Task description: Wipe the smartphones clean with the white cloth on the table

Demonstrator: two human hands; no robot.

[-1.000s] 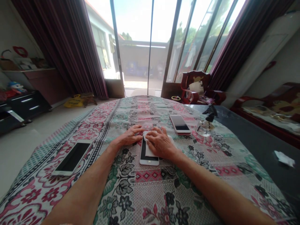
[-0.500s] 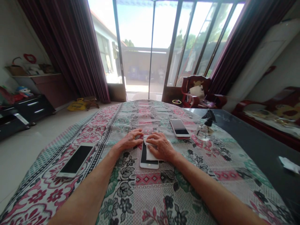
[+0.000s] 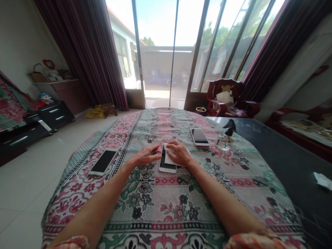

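A white smartphone with a dark screen (image 3: pixel 163 165) lies on the patterned tablecloth between my hands. My right hand (image 3: pixel 179 153) rests on top of it, fingers bent over a white cloth (image 3: pixel 169 160) that covers the screen's right side. Along the phone's left edge is my left hand (image 3: pixel 148 155), its fingers apart and reaching toward the rim, holding nothing. A second white phone (image 3: pixel 104 162) lies face up to the left. Beyond my right hand a third phone (image 3: pixel 199 137) sits near a clear spray bottle with a black head (image 3: pixel 226 137).
The tablecloth (image 3: pixel 166 204) covers the round table. A dark tabletop (image 3: pixel 261 145) adjoins it on the right, with a crumpled white tissue (image 3: pixel 323 180) on it. Behind stand a red wooden chair (image 3: pixel 224 97) and glass doors; black drawers (image 3: pixel 55 116) are at left.
My view has pulled back and shifted, so the sleeves now show. My right hand stays on the cloth over the phone; my left hand remains by its left edge.
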